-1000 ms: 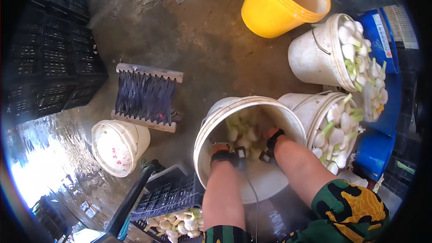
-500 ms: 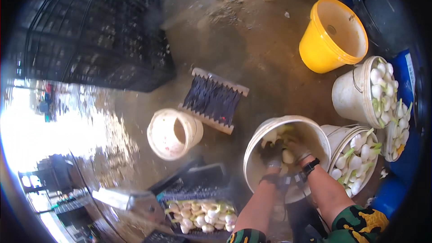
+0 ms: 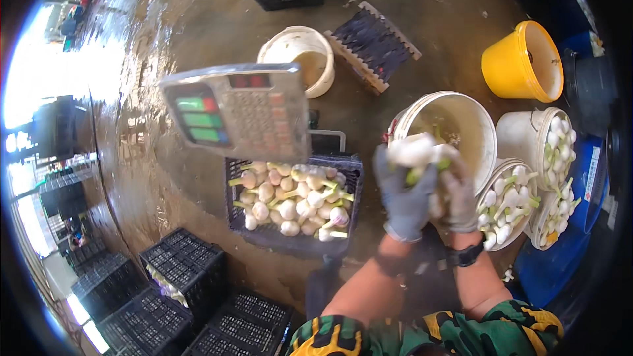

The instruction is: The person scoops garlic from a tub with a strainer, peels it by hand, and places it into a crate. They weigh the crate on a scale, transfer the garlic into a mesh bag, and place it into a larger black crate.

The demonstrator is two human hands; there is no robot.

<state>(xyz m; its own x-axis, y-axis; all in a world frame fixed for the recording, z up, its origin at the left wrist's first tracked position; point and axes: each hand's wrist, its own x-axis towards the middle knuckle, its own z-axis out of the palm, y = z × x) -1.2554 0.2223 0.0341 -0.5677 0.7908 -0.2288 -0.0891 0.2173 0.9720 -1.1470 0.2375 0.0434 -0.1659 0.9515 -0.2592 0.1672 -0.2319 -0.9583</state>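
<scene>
My left hand (image 3: 405, 198), in a grey glove, is closed around white garlic bulbs (image 3: 412, 151) with green stems. My right hand (image 3: 458, 194), gloved and with a black band at the wrist, presses on the same bunch from the other side. Motion blurs the bulbs, and the fingers hide part of them. Both hands are just in front of a white bucket (image 3: 488, 135), whose inside shows brownish and has some green bits. To their left, a dark plastic crate (image 3: 356, 191) holds a layer of garlic bulbs (image 3: 290, 207) under a scale's display panel (image 3: 257, 118).
Buckets of garlic (image 3: 504, 207) stand at the right beside a blue bin (image 3: 554, 250). A yellow bucket (image 3: 511, 69) is farther back. A white bucket (image 3: 320, 86) and a small strap-topped stool (image 3: 376, 46) stand beyond the scale. Black crates (image 3: 184, 257) fill the lower left. The floor is wet.
Both hands have come up out of the white bucket with garlic bulbs between them. My view has swung left, bringing the scale panel and the garlic crate fully into sight.
</scene>
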